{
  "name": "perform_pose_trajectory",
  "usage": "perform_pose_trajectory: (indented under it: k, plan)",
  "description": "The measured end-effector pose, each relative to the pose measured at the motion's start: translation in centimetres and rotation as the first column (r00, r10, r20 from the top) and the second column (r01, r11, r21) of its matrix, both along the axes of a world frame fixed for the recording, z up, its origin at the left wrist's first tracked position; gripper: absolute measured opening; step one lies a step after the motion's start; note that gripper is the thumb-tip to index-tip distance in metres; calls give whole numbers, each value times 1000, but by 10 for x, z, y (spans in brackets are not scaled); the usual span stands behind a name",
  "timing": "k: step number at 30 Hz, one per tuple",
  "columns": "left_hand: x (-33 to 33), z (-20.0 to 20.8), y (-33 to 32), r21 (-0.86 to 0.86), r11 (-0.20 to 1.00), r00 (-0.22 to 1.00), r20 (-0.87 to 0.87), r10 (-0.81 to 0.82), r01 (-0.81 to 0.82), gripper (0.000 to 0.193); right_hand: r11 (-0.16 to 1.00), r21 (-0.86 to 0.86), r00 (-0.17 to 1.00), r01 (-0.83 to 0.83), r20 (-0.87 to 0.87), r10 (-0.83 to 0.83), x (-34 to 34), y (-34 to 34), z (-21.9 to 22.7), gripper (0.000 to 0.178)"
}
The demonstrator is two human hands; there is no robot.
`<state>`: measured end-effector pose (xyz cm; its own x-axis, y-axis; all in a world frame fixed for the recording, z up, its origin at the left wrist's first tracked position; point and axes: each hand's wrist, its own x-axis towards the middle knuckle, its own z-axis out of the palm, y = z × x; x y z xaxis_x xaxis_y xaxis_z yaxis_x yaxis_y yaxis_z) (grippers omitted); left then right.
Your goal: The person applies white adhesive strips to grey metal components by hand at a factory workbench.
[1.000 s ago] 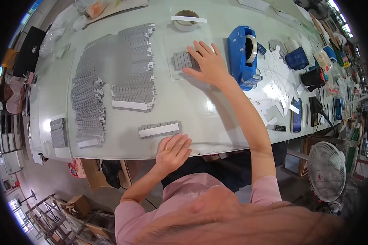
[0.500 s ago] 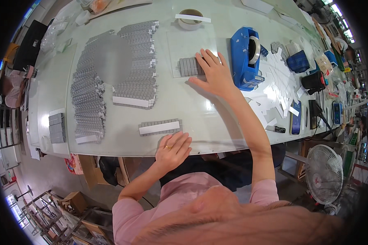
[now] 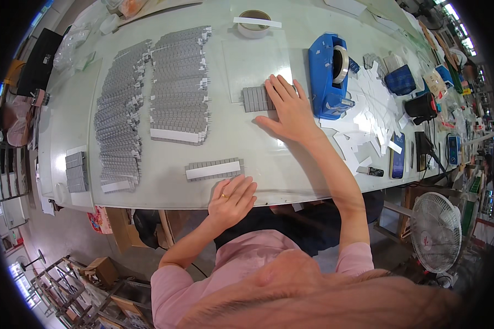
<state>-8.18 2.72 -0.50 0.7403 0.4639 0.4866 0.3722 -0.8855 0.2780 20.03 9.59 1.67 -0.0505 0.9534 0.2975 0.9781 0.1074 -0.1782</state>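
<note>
I see the right hand (image 3: 291, 107) spread palm-down over the right end of a grey ribbed block (image 3: 254, 100), whose left end shows uncovered, well in from the near edge of the worktop (image 3: 164, 183), where the left hand (image 3: 232, 200) lies loosely uncurled just beside a white-banded grey strip (image 3: 213, 169).

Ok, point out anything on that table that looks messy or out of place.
The white strips right of the blue tape dispenser lie in a loose, crisscrossed heap, unlike the two orderly, overlapping columns of grey pieces. Another white strip lies across the round container. No spill stands out.
</note>
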Motion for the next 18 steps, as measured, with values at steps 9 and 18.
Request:
perform_pose_trajectory:
  k: [9,18]
  plan:
    - [0,1,0,-7,1000,1000,1,3,-3,30,1000,-18,1000,-9,-5,9,0,-10,1,90]
    - [1,4,2,17,1000,1000,-12,9,-9,27,942,249,965,224,-190,-179,13,-25,6,27]
